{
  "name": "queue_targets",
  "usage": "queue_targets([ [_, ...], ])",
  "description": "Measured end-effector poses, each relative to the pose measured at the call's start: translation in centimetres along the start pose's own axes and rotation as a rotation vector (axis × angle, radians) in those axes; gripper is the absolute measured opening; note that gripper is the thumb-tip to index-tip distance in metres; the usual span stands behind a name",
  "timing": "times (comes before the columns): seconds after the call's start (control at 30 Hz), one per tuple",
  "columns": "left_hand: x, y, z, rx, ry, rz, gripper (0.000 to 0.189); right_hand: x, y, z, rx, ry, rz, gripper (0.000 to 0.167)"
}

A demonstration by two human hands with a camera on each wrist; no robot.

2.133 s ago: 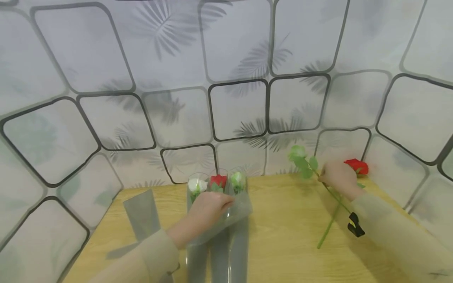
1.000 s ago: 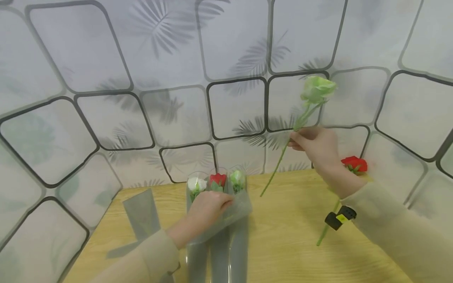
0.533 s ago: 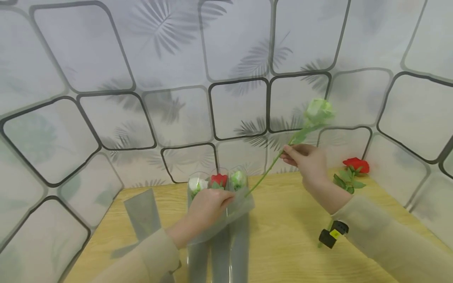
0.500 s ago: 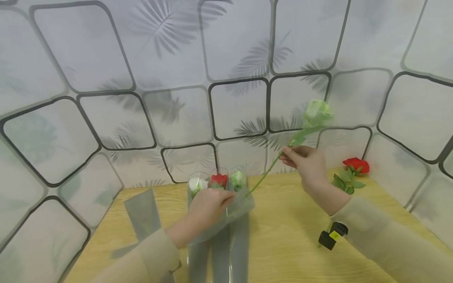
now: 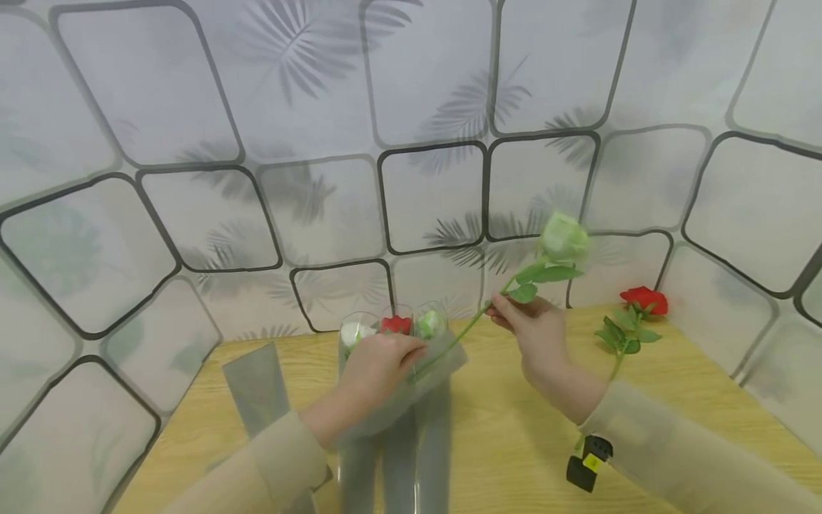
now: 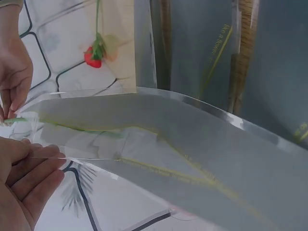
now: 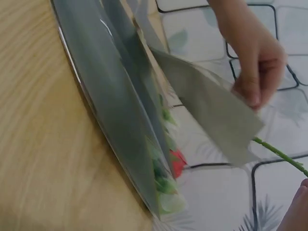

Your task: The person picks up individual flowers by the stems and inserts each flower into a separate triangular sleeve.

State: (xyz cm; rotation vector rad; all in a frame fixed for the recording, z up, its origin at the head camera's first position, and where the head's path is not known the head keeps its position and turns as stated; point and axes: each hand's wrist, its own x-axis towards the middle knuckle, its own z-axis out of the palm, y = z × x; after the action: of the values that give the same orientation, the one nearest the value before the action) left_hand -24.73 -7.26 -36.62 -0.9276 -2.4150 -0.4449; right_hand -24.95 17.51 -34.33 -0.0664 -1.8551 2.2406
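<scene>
My left hand (image 5: 379,368) pinches the mouth of a grey, clear-fronted flower sleeve (image 5: 443,360), raised over the wrapped flowers. My right hand (image 5: 536,343) pinches the green stem of a pale green rose (image 5: 564,238) between thumb and fingers, bloom tilted up to the right. The stem's lower end lies inside the sleeve's mouth, seen through the clear film in the left wrist view. Under the sleeve, side by side, lie a wrapped white rose (image 5: 354,334), a wrapped red rose (image 5: 396,325) and a wrapped pale green rose (image 5: 432,323).
A loose red rose (image 5: 644,300) with leaves lies at the table's right, its stem partly behind the right forearm. More flat grey sleeves (image 5: 257,385) lie at the left, beside the left forearm. Patterned cloth (image 5: 321,214) walls the wooden table (image 5: 507,442) at back and sides.
My right hand took up the pale green rose at the right, lifted it, then brought it left and down, sliding the stem into the sleeve. My left hand keeps its place at the sleeve.
</scene>
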Motion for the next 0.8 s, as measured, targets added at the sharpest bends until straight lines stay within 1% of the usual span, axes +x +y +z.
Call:
queue_targets([
  [0.17,0.2,0.2,-0.4,0.015,0.034,-0.001,0.01,-0.9,1.7,0.8,0.009,-0.102,0.044,0.006],
  [0.27,0.3,0.3,-0.5,0.03,0.043,0.015,0.01,-1.2,2.7,1.2,0.018,-0.176,0.021,0.006],
  [0.43,0.4,0.3,-0.5,0.045,0.039,0.032,0.012,-1.4,3.9,1.4,0.022,-0.281,-0.035,0.016],
  [0.47,0.4,0.3,-0.4,0.049,0.04,0.033,0.012,-1.4,4.1,1.3,0.007,-0.298,-0.038,0.017],
  [0.53,0.5,0.3,-0.4,0.053,0.042,0.035,0.011,-1.4,4.4,1.2,-0.044,-0.325,-0.034,0.012],
  [0.6,0.6,0.3,-0.3,0.065,0.054,0.042,0.01,-1.4,4.5,1.2,-0.123,-0.345,-0.026,0.007],
  [0.73,0.7,0.4,-0.2,0.065,0.06,0.045,0.008,-1.8,4.4,1.6,-0.292,-0.4,-0.027,0.018],
  [0.8,0.7,0.4,-0.1,0.058,0.051,0.044,0.008,-2.0,4.4,1.9,-0.345,-0.397,-0.04,0.022],
])
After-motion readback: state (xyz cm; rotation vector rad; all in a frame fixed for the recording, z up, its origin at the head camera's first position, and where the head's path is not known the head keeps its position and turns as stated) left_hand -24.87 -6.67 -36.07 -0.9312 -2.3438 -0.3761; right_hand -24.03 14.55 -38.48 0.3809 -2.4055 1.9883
